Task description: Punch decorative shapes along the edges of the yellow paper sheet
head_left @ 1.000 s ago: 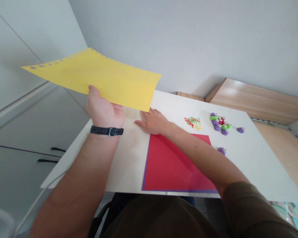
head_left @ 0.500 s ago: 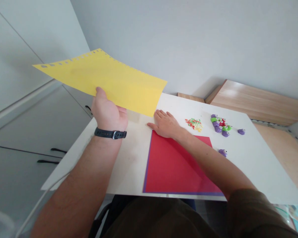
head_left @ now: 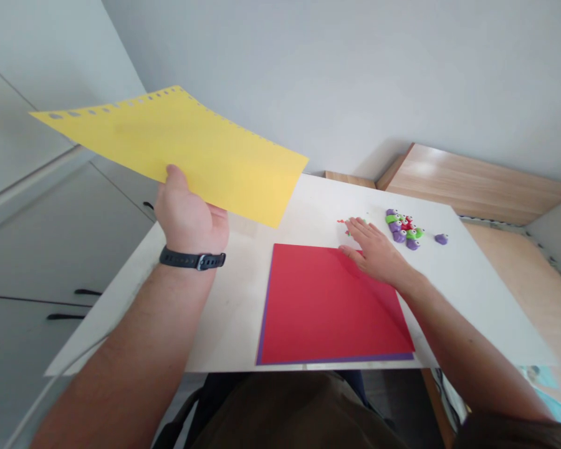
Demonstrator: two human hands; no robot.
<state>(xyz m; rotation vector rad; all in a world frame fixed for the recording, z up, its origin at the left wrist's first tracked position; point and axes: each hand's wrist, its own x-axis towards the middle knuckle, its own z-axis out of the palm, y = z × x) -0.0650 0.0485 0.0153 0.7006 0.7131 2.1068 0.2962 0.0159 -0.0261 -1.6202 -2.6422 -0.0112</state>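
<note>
My left hand (head_left: 189,209) pinches a yellow sheet of paper (head_left: 177,146) by its near edge, thumb on top and fingers beneath. The sheet hangs tilted in the air over the left of the table, with holes punched along two edges. My right hand (head_left: 374,249), fingers stretched out and holding nothing, is over the far right corner of a red sheet (head_left: 327,305). Whether it touches the sheet I cannot tell. Purple shows under the red sheet's left and near edges. Small coloured paper bits (head_left: 348,224) are partly hidden by my right fingers.
Several purple, green and red clay lumps with googly eyes (head_left: 404,228) cluster at the right back of the white table (head_left: 472,299). A lone purple lump (head_left: 441,239) lies right of them. A wooden board (head_left: 472,181) stands behind, and grey cabinets (head_left: 37,249) flank the left.
My right hand has moved right, from the red sheet's far left corner towards the paper bits. The left hand still holds the yellow sheet, which is slightly further left in view.
</note>
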